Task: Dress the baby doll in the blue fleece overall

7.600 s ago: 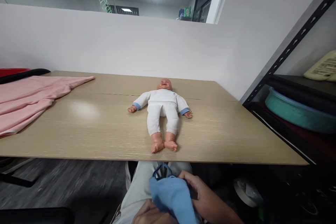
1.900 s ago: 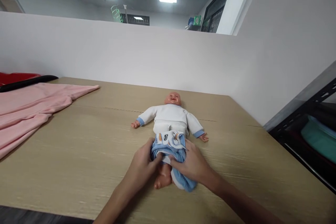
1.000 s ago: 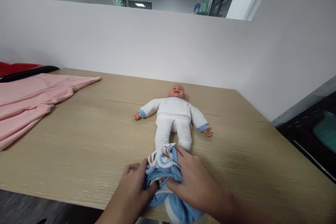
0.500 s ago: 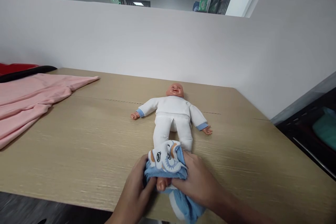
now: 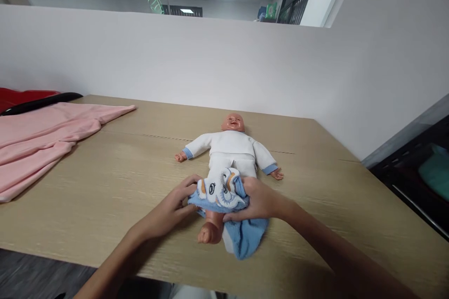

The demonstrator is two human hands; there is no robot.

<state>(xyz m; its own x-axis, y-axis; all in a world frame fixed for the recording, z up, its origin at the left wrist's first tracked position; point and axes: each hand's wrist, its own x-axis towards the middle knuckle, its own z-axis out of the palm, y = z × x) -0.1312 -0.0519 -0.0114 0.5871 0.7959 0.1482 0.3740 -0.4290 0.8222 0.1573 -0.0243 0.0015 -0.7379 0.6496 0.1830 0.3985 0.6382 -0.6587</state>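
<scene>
A baby doll [image 5: 231, 142] in a white long-sleeved top with blue cuffs lies face up, its feet toward me. Blue baby pants [image 5: 224, 194] with a white embroidered animal face are bunched around its lower legs. My left hand [image 5: 171, 210] pinches the left edge of the pants, and my right hand [image 5: 263, 198] grips them on the other side. One bare doll foot [image 5: 208, 232] sticks out below the bunched cloth. A blue pant leg [image 5: 245, 238] hangs loose over the table beside it, and the doll's other foot is hidden.
The wooden table [image 5: 122, 168] runs up to a white partition wall [image 5: 168, 60]. At the left lies a pink cloth [image 5: 45, 135], with a red and black object [image 5: 31, 99] behind it. A dark container [image 5: 417, 168] with something teal inside stands off the table's right side.
Both hands have moved up the doll's legs, away from me, drawing the pants along. More of the bare foot and ankle now shows below the cloth.
</scene>
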